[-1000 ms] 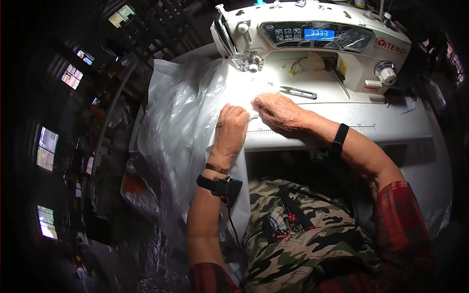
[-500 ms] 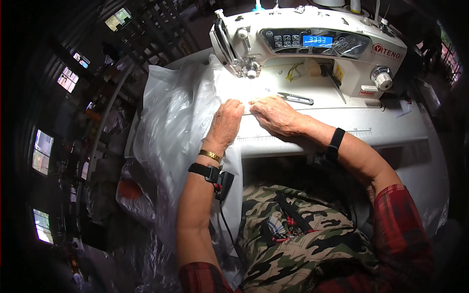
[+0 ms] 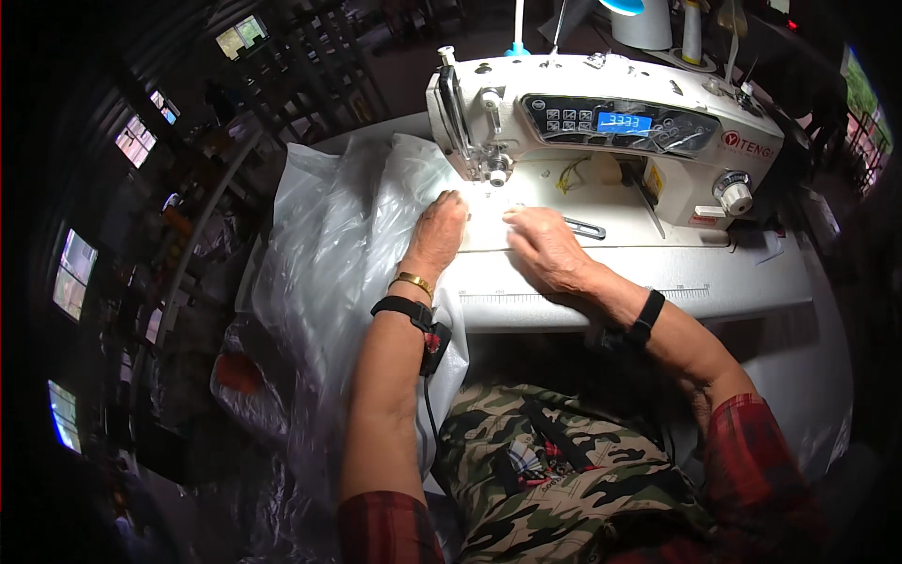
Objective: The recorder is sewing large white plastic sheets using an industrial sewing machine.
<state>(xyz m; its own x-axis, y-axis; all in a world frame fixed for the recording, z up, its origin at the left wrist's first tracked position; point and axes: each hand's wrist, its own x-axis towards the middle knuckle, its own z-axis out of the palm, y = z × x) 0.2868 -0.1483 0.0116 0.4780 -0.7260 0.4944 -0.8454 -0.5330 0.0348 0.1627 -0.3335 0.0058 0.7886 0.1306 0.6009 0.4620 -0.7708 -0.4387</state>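
A white sewing machine (image 3: 601, 103) stands in front of me, its lamp lighting the bed strongly. A translucent white plastic sheet (image 3: 329, 216) drapes over the left of the table and down past my left arm. My left hand (image 3: 438, 233) is closed on the sheet's right edge, just left of and nearer than the needle area (image 3: 495, 174). My right hand (image 3: 547, 246) rests on the machine bed to the right of the needle, its fingers curled in together. Glare hides whatever its fingertips may pinch.
Thread snips (image 3: 584, 228) lie on the bed beyond my right hand. Yellow thread ends (image 3: 567, 175) lie under the machine arm. A ruler strip (image 3: 564, 295) runs along the table's front. Thread cones (image 3: 643, 28) stand behind the machine. Camouflage cloth (image 3: 564, 461) covers my lap.
My right hand has moved right, away from my left, widening the gap between them. My left hand keeps its place at the sheet's edge. The whole view has shifted slightly.
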